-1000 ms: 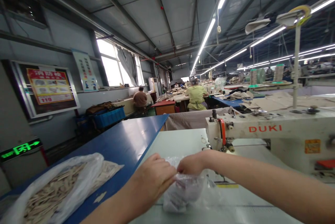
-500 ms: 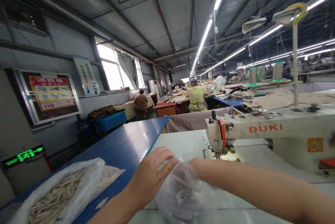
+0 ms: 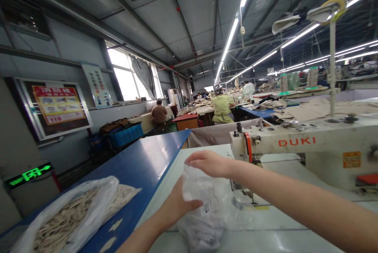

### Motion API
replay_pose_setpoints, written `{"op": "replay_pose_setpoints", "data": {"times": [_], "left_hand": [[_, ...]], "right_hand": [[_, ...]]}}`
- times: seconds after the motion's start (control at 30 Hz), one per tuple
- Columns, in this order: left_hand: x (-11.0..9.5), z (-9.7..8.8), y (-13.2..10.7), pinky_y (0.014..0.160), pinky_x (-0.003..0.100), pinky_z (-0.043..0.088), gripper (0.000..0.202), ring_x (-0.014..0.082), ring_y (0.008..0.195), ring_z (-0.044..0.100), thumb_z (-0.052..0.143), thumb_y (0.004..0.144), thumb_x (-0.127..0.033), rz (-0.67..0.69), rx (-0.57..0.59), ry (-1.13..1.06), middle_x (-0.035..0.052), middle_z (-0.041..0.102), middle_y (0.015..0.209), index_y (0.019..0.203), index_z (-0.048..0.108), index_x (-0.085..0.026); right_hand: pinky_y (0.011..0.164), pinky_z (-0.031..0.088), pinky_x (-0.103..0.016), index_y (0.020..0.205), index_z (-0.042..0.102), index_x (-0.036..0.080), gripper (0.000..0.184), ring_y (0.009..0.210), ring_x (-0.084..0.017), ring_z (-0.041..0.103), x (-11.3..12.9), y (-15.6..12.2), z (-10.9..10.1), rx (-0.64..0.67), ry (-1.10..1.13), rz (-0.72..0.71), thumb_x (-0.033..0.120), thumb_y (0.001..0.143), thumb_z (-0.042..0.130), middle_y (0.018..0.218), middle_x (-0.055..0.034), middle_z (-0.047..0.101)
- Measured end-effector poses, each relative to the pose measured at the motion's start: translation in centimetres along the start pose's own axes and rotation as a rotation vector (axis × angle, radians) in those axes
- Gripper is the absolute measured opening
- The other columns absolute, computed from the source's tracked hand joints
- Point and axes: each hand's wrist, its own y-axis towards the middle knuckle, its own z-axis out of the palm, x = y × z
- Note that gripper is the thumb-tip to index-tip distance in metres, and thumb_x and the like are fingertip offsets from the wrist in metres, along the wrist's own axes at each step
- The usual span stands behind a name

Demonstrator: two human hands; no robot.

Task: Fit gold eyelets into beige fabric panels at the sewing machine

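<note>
A small clear plastic bag [image 3: 203, 201] with pale contents and a small label stands upright on the white sewing table [image 3: 203, 158]. My left hand [image 3: 177, 205] grips its lower side, thumb across the front. My right hand [image 3: 206, 162] pinches the top edge of the bag and holds it up. Just right of the bag is the needle end of the white DUKI sewing machine [image 3: 298, 144].
A large clear bag of beige cut pieces [image 3: 65, 217] lies on the blue table [image 3: 138, 162] at the left. Other people sit at workstations far behind. A blue crate [image 3: 124, 134] and wall posters are at the left.
My right hand has lifted from low on the table and pulled the bag's top upward. My left hand has slid from the top of the bag down to its side.
</note>
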Motion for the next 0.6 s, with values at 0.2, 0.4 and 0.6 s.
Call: {"op": "replay_pose_setpoints", "data": {"times": [0.2,0.4,0.6], "left_hand": [[-3.0,1.0,2.9,0.086,0.038,0.044,0.021,0.0269,0.087,0.061,0.063,0.069,-0.035,-0.165,0.079,-0.444,0.0034,0.067,0.077,0.073,0.065,-0.014],[-2.5,0.3,3.0,0.069,0.026,0.045,0.015,0.0169,0.071,0.06,0.058,0.069,-0.029,-0.239,-0.054,-0.719,0.0021,0.063,0.072,0.069,0.058,-0.014],[-5.8,1.5,3.7,0.054,0.023,0.041,0.016,0.0109,0.053,0.049,0.052,0.067,-0.031,-0.204,-0.112,-0.843,-0.0014,0.052,0.057,0.062,0.048,-0.016]], "right_hand": [[0.097,0.039,-0.03,0.117,0.058,0.025,0.031,0.108,-0.018,0.053,2.1,-11.0,-0.6,-0.234,-0.053,-0.163,0.027,0.089,0.048,0.118,-0.0022,0.058],[0.106,0.029,-0.042,0.133,0.041,0.018,0.062,0.124,-0.026,0.038,-5.5,-13.5,0.1,-0.302,-0.02,0.292,0.033,0.075,0.058,0.136,-0.0098,0.04],[0.101,0.036,-0.041,0.123,0.052,0.017,0.084,0.115,-0.03,0.046,-6.4,-6.1,3.4,-0.192,0.005,0.03,0.03,0.046,0.083,0.123,-0.0099,0.053]]}}
